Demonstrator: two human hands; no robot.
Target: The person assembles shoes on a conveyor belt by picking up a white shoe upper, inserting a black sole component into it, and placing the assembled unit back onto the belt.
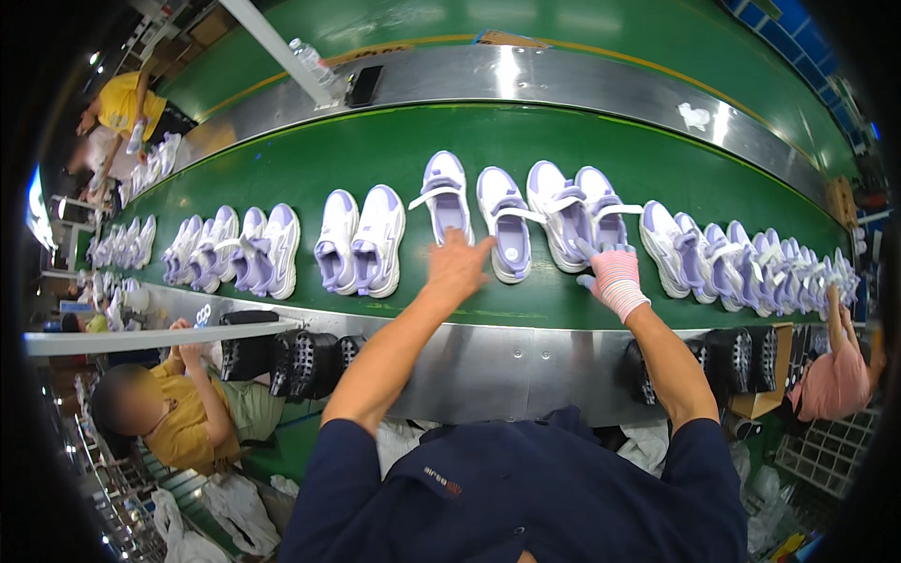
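My bare left hand (pixel 457 270) is at the heel of a white and lilac sneaker (pixel 445 178), its fingertips touching the back and its thumb spread aside. This sneaker sits farther out than its neighbours, its strap hanging to the left. My right hand (pixel 618 280), in a pink-striped glove with greyish fingertips, closes over the heel of another sneaker (pixel 597 192). That heel is hidden beneath the glove. Between my hands stand two more sneakers, one with a lilac insole (pixel 511 246) and one (pixel 554 202) against the gloved hand's shoe. Their straps lie loose.
The shoes rest on a green conveyor belt (pixel 375 150) with metal edges. More sneakers line up left (pixel 361 244) and right (pixel 732 258). A phone (pixel 364 86) and bottle (pixel 313 62) lie on the far edge. Black shoe forms (pixel 310 366) hang near me. Co-workers (pixel 188 422) sit at both sides.
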